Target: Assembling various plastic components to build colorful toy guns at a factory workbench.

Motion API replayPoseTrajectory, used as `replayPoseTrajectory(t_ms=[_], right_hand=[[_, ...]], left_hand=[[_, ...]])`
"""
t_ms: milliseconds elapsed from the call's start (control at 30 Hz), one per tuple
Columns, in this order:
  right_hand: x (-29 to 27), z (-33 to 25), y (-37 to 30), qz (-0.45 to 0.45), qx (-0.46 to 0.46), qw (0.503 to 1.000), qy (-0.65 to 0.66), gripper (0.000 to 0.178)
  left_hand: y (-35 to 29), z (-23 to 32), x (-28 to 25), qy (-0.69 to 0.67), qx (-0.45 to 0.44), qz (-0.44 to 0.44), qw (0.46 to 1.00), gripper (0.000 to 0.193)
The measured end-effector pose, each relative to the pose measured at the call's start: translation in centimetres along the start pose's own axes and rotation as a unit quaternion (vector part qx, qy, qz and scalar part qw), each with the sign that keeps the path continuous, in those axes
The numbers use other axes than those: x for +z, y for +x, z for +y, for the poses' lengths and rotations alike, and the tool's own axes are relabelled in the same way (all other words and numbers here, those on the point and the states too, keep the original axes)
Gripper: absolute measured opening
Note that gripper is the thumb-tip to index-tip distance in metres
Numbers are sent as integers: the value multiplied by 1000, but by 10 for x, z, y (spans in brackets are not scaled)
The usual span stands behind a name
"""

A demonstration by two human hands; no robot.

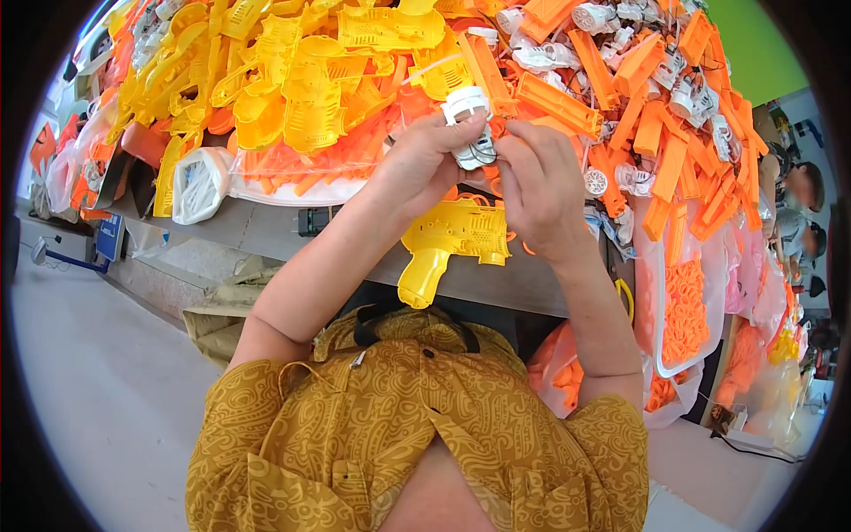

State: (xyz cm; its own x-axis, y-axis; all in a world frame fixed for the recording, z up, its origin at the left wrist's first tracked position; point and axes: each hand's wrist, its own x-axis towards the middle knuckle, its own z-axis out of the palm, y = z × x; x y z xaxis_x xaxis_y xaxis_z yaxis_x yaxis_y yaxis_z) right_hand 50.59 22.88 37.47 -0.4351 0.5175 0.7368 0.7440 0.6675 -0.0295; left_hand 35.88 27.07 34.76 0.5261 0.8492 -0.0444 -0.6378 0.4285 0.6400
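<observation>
Between thumb and fingers, my left hand (424,164) grips a white plastic unit (468,111) with a round ribbed top and dark thin wires at its lower part. Close on its right side, my right hand (545,182) has thumb and fingertips pinched together at the wires; what sits between them is too small to make out. Just below both hands, a yellow toy gun shell (448,239) lies at the table's near edge with its grip toward me. Neither hand touches its visible part.
Yellow shell halves (315,89) pile up at the far left. Orange long parts (643,66) and white wired units (696,99) heap at the right. A white bag (202,186) stands at the left edge. A clear bin (660,328) of small orange pieces is at the right.
</observation>
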Motion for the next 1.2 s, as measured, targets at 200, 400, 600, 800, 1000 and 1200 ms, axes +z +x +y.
replayPoseTrajectory(t_ms=[200,400,600,800,1000,1200], right_hand=[[1,2,-5,7,-24,999,-33,19],[-9,-8,-8,-94,102,986,91,17],[-15,-8,-10,-130,142,973,129,19],[-8,-22,-12,-18,15,1000,-1,19],[-2,-57,-21,-23,222,957,186,22],[0,-82,-51,-79,231,934,261,33]], left_hand=[[-2,1,5,18,-10,13,1000,18],[-3,-2,13,50,6,66,997,17],[0,-8,15,48,39,91,994,17],[5,-11,14,39,39,86,995,19],[8,-8,9,23,24,76,997,24],[2,5,-3,-14,-23,1,1000,21]])
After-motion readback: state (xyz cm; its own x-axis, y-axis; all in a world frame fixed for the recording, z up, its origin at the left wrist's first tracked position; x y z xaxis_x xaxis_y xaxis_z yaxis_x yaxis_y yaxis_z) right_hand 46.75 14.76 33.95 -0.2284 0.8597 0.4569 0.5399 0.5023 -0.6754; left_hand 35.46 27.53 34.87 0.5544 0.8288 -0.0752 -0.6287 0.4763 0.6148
